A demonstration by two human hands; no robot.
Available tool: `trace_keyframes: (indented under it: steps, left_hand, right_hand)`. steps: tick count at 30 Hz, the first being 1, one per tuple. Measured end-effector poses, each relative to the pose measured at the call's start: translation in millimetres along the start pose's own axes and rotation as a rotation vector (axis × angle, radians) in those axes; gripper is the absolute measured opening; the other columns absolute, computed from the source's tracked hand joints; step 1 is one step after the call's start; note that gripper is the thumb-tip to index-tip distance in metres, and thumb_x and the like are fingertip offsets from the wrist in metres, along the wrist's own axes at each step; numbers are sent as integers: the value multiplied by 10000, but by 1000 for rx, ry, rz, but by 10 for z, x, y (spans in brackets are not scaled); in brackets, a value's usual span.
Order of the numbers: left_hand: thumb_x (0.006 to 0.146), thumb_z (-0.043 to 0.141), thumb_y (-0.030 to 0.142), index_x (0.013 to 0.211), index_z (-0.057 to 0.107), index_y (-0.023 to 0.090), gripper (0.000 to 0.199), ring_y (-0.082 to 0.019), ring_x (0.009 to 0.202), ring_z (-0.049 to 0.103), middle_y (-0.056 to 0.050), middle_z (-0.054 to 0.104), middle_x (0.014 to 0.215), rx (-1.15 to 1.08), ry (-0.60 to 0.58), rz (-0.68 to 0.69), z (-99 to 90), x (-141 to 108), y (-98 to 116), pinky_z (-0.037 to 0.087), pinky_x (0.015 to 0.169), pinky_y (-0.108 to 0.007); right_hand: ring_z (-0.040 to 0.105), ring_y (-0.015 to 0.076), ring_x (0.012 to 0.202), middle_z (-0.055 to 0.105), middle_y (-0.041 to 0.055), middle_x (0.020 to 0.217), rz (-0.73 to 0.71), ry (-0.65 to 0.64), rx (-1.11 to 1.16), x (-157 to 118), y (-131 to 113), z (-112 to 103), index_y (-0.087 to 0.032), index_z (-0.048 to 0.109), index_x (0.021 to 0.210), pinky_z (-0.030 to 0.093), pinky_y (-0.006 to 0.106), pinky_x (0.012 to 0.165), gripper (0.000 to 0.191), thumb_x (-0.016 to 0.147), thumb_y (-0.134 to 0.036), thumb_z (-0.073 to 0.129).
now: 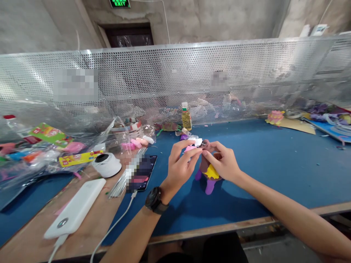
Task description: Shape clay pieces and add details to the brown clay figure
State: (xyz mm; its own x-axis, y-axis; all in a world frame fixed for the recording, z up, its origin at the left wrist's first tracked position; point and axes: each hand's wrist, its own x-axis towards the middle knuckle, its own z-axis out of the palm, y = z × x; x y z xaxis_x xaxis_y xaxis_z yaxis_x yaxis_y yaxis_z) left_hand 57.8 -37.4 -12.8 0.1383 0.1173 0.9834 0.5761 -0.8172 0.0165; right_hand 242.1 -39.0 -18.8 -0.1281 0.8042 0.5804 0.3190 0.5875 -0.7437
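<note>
A small modelling-clay figure [206, 165] stands on the blue table, with a brown body, a jagged yellow patch and purple legs. My right hand [225, 160] is closed around its upper part, thumb and fingers at the dark head. My left hand [181, 163] is pinched, its fingertips meeting those of the right at the head; what they grip is too small to make out. A pink piece [189, 148] shows between the left fingers, and a white piece [197, 141] shows just behind them. The fingers hide part of the head.
Left of my hands lie a phone [145, 173] on a cable, thin wires [120, 182], a white power bank [75, 208] and a white camera [108, 166]. Behind stand a yellow bottle [186, 118] and a perforated metal screen [153, 80]. A pink-yellow clay model [275, 117] sits far right.
</note>
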Motion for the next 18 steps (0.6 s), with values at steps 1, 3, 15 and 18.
trace_keyframes:
  steps: [1, 3, 15, 18]
  left_hand:
    - [924, 740, 130, 1075, 708, 234, 186, -176, 1087, 667, -44, 684, 1166, 0, 3, -1, -1, 2, 3, 599, 909, -336]
    - [917, 748, 129, 1068, 706, 232, 188, -178, 1077, 669, -44, 684, 1151, 3, 8, -5, 0, 6, 7, 602, 902, -342]
    - [855, 785, 125, 1036, 713, 244, 228, -201, 1009, 667, -51, 693, 1113, 146, 52, 84, -19, 55, 31, 602, 852, -380]
    - [848, 798, 133, 1062, 726, 258, 258, -212, 1000, 662, -56, 703, 1109, 164, 55, 110, -25, 56, 16, 597, 864, -399]
  right_hand:
    - [620, 114, 542, 758, 29, 847, 1, -2, 1, -2, -1, -1, -216, 653, 994, 463, 235, 493, 282, 963, -496, 650]
    - [612, 110, 531, 758, 27, 846, 5, -4, 5, -3, -5, -1, -215, 651, 998, 460, 235, 488, 279, 961, -491, 652]
    - [667, 134, 602, 784, 43, 877, 13, -2, -5, 6, -37, -4, -213, 652, 993, 486, 238, 514, 272, 956, -482, 651]
    - [648, 131, 561, 782, 40, 865, 21, 3, -1, 7, -43, -6, -216, 650, 998, 482, 243, 500, 273, 955, -486, 652]
